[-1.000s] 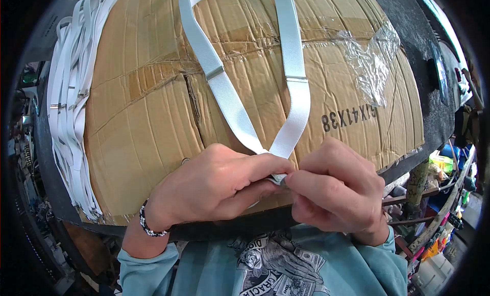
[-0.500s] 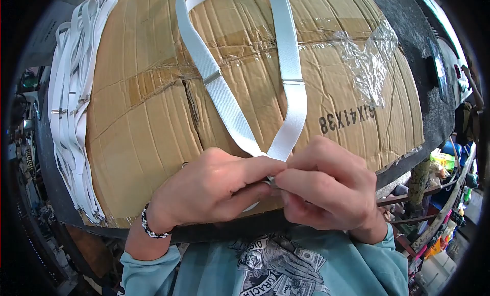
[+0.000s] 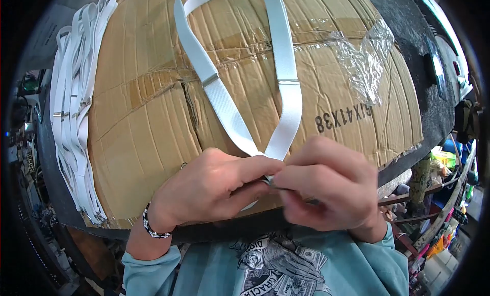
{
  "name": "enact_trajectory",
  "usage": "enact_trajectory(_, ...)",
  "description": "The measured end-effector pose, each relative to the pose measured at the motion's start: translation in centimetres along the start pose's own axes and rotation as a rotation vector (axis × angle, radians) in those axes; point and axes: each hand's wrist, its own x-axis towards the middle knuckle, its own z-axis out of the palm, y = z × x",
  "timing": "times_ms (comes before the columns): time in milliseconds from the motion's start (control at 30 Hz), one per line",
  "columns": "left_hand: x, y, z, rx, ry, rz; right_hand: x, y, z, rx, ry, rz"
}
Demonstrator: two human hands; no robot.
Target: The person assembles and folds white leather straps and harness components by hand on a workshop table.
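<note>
A white elastic strap (image 3: 229, 111) with metal sliders forms a long loop on the cardboard, and its two sides meet just above my fingers. My left hand (image 3: 206, 189), with a beaded bracelet at the wrist, pinches the strap's joined end between thumb and forefinger. Touching it from the right, my right hand (image 3: 329, 186) is closed in a pinch around a small metallic piece at the same spot. The fingers hide most of that piece. A bit of white strap shows below my left fingers.
Flattened cardboard (image 3: 148, 143) with tape covers the dark table (image 3: 408, 20). A bundle of white straps (image 3: 76, 107) with metal clips lies along the left edge. Clear crumpled plastic (image 3: 365, 66) sits at the upper right. Assorted items crowd the floor at right.
The strap loop has shifted slightly left in view. My right hand's fingers have moved a little at the pinch; my left hand stays nearly in place.
</note>
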Motion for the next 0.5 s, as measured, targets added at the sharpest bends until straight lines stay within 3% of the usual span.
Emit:
enact_trajectory(333,0.1,-0.5,0.6,-0.067,0.043,0.009,-1.9,-0.4,-1.0,-0.052,-0.098,0.111)
enact_trajectory(500,0.2,-0.1,0.3,-0.083,0.046,-0.006,-1.2,-0.6,-0.8,-0.021,-0.005,0.107)
